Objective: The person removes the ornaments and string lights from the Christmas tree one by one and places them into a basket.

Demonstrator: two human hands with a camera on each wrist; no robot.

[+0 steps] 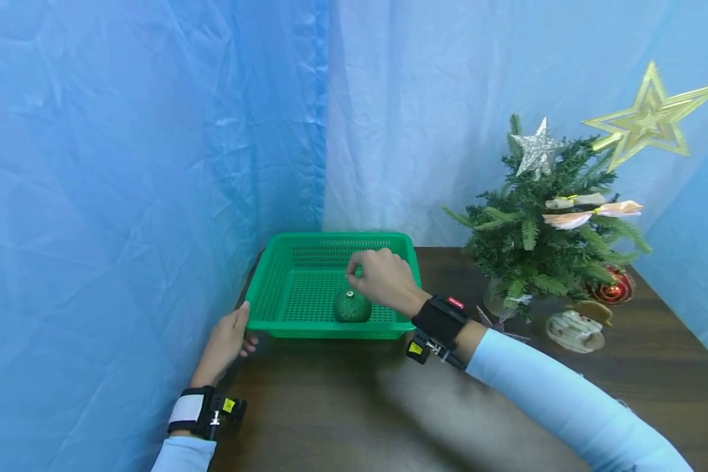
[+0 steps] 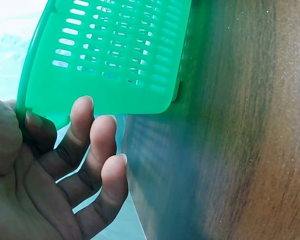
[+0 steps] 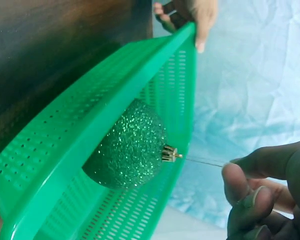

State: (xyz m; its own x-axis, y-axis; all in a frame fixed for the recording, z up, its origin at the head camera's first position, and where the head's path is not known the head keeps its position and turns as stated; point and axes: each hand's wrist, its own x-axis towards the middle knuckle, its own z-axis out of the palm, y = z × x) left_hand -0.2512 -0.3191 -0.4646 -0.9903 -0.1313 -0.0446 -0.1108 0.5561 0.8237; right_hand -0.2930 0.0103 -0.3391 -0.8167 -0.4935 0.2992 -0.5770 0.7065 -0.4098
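Observation:
A green glittery Christmas bauble (image 3: 127, 147) with a gold cap hangs by a thin string (image 3: 205, 161). My right hand (image 1: 383, 278) pinches that string between thumb and fingertips, above the bauble. In the head view the bauble (image 1: 352, 307) appears within the green plastic basket (image 1: 336, 331), near its front wall; whether it touches the bottom I cannot tell. With my left hand (image 1: 225, 341) I hold the basket's front left corner by the rim, the thumb over it. Seen from the left wrist, the other fingers (image 2: 104, 135) are bent loosely beside the basket wall (image 2: 115, 97).
On the right of the dark wooden table (image 1: 330, 400) stands a small Christmas tree (image 1: 537, 236) with a silver star (image 1: 538, 149), a gold star (image 1: 649, 121) and bows (image 1: 592, 213). By its base lie a red bauble (image 1: 612, 287) and a snowman-like ornament (image 1: 575, 330). Blue curtains (image 1: 124, 164) surround the table.

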